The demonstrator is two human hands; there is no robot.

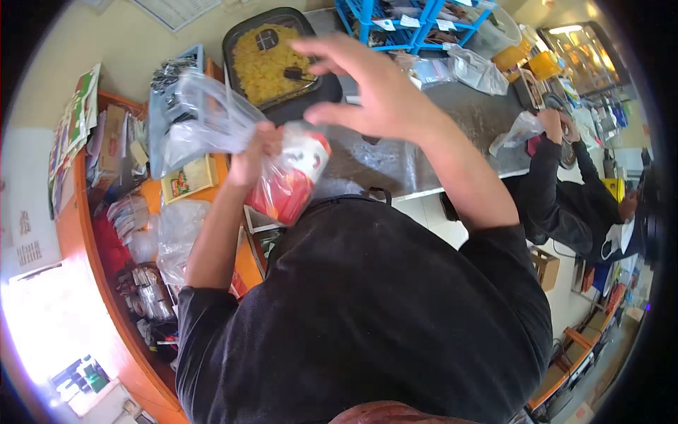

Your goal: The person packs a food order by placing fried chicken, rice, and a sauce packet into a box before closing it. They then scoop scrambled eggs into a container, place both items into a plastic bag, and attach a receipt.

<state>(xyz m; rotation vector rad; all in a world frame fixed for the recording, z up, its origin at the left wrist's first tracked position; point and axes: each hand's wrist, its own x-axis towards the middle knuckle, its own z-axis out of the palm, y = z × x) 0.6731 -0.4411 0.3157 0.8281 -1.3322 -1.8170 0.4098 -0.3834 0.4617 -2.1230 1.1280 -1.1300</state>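
My left hand (256, 154) is closed around the gathered neck of a clear plastic bag (272, 185). Inside the bag sits a red and white printed package (296, 173), close against my chest. The loose top of the bag spreads out to the left of my fist. Over the counter, my right hand (371, 88) is raised with thumb and fingers apart, holding nothing. It is somewhat blurred. Beyond it stands a black tray of yellow food pieces (258, 60), with a dark utensil (293, 73) lying in it.
A blue rack (367, 21) stands at the back of the dark counter (438, 120). To the left are an orange shelf unit (92, 261) and a blue tray of cutlery (169, 74). A co-worker (565, 191) in black handles things at the right; a glass display case (579, 53) is behind.
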